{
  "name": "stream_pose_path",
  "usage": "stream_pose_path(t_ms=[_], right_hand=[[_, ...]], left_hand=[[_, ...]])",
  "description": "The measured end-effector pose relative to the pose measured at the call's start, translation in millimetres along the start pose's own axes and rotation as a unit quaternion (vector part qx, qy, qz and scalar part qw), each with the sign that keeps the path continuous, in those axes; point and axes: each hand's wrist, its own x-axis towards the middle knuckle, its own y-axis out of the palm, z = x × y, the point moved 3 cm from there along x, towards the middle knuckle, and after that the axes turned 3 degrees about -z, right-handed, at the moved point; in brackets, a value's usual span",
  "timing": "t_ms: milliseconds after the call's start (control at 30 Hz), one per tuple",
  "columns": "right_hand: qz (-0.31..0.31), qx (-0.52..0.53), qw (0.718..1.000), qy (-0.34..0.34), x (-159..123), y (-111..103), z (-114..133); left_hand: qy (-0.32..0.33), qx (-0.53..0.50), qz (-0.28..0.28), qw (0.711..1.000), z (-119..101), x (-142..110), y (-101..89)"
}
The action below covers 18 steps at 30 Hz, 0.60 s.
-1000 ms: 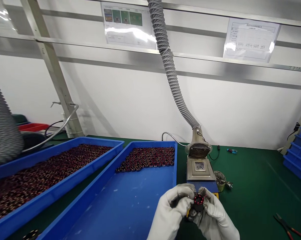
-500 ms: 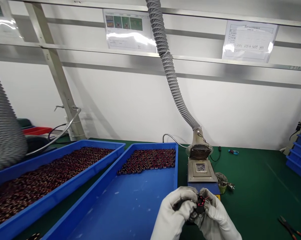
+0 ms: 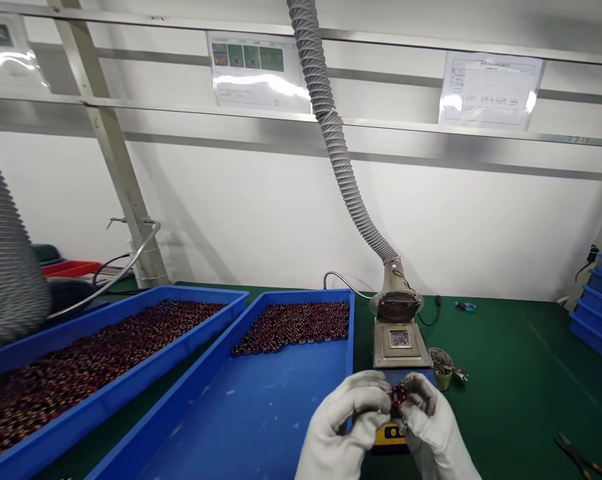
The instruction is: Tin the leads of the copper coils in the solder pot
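Both my hands wear white gloves and meet low in the middle of the view. My left hand (image 3: 348,420) and my right hand (image 3: 428,420) are closed together on a small red wound coil (image 3: 398,395), pinched between the fingertips. Just behind them stands a metal solder pot (image 3: 399,341) on a blue base with a yellow front. To the left lies a blue tray (image 3: 261,407) with several rows of the same dark red coils (image 3: 293,323) at its far end.
A second blue tray (image 3: 105,387) full of coils lies at the far left. A grey ribbed fume hose (image 3: 335,147) drops to a fan grille behind the solder pot. A small cup (image 3: 439,373) stands right of the pot, pliers (image 3: 575,453) lie at the right, and stacked blue bins (image 3: 598,307) are at the right edge.
The coil has turned between my fingertips and now shows less of its ring. My hands stay together in front of the solder pot, and the yellow front of its base has come into sight.
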Motion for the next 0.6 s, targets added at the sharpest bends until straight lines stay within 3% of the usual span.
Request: stream_pose_path(t_ms=[67,133,167,267,300,367,467,600], right_hand=[[-0.063,-0.054,0.994,-0.077,-6.4,3.7,6.5],[-0.107,-0.1,0.977,-0.155,-13.9,8.9,10.6],[-0.121,-0.122,0.965,-0.199,-18.0,12.0,11.7],[-0.146,-0.202,0.906,-0.342,-31.3,22.7,12.4],[-0.144,-0.233,0.884,-0.38,-35.1,26.7,11.7],[-0.129,-0.285,0.85,-0.424,-40.0,33.0,10.0],[-0.128,-0.316,0.826,-0.448,-40.9,35.1,9.7],[-0.181,-0.317,0.8,-0.476,-36.9,28.4,12.0]], left_hand=[[0.016,-0.011,-0.035,0.999,3.6,1.6,-10.5],[-0.024,-0.025,-0.061,0.998,11.9,5.2,-18.4],[-0.058,-0.038,-0.048,0.996,17.2,7.2,-18.1],[-0.149,-0.099,0.084,0.98,31.8,8.8,0.6],[-0.161,-0.123,0.101,0.974,35.8,8.2,7.5],[-0.164,-0.161,0.048,0.972,43.7,7.4,13.9],[-0.138,-0.192,-0.062,0.97,50.5,7.3,6.9],[-0.104,-0.204,-0.126,0.965,38.7,12.1,-9.8]])
